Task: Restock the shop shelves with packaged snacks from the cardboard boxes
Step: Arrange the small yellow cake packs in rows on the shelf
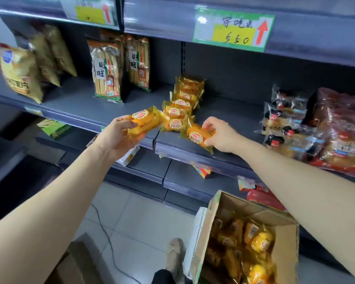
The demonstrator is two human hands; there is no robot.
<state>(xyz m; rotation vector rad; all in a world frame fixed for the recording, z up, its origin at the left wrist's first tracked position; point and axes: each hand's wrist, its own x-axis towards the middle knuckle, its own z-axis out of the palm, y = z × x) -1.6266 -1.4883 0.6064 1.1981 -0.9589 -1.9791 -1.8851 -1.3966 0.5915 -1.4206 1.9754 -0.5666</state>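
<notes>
Snacks [145, 121] in left hand [119, 138], right hand [221, 136]

floor [143, 222]: pale tiles | cable [109, 240]: trailing across | shelves [74, 103]: dark grey

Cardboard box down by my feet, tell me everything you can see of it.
The cardboard box is plain brown with green print along one outer edge, its top open. It sits in front of the lower shelves, a shoe beside it on the tiled floor. Orange-wrapped snack packets lie loosely piled inside; its base is out of frame.
</notes>
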